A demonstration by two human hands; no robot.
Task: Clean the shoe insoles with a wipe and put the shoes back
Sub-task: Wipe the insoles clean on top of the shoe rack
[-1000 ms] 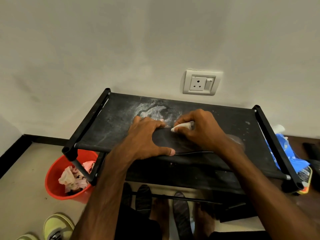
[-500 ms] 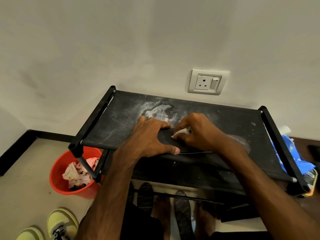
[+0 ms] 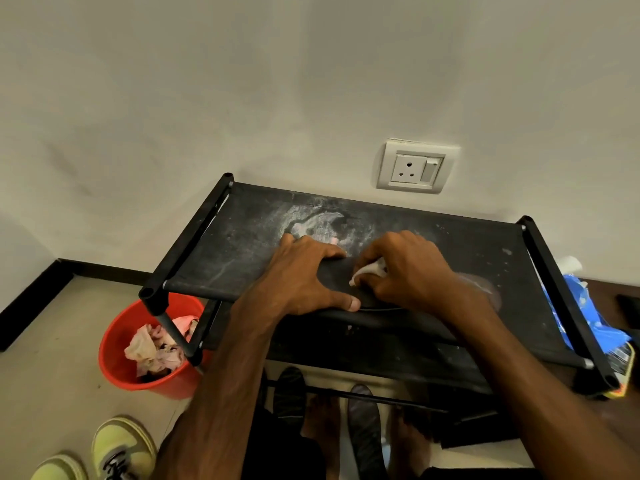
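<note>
Fingers (image 3: 372, 252) of the right hand (image 3: 405, 268) curl tight round the white wipe (image 3: 369, 271), pressing it onto the dark insole (image 3: 337, 282). The left hand (image 3: 304, 275) spreads its fingers wide and flat, pinning that insole down on top of the black shoe rack (image 3: 242, 251), near the rack's front edge. Left of the rack sits a red bucket (image 3: 138, 382) of crumpled pinkish wads, and yellow-green shoes (image 3: 121, 445) stand on the floor before the rack's left end.

Insole (image 3: 337, 277): largely covered by left hand (image 3: 304, 275) and right hand (image 3: 405, 268).
Wipe (image 3: 369, 271): mostly buried in right hand.
Yellow shoes (image 3: 117, 448): cropped by bottom edge.
Blue packet (image 3: 585, 317): part-hidden behind rack rail (image 3: 565, 296).
</note>
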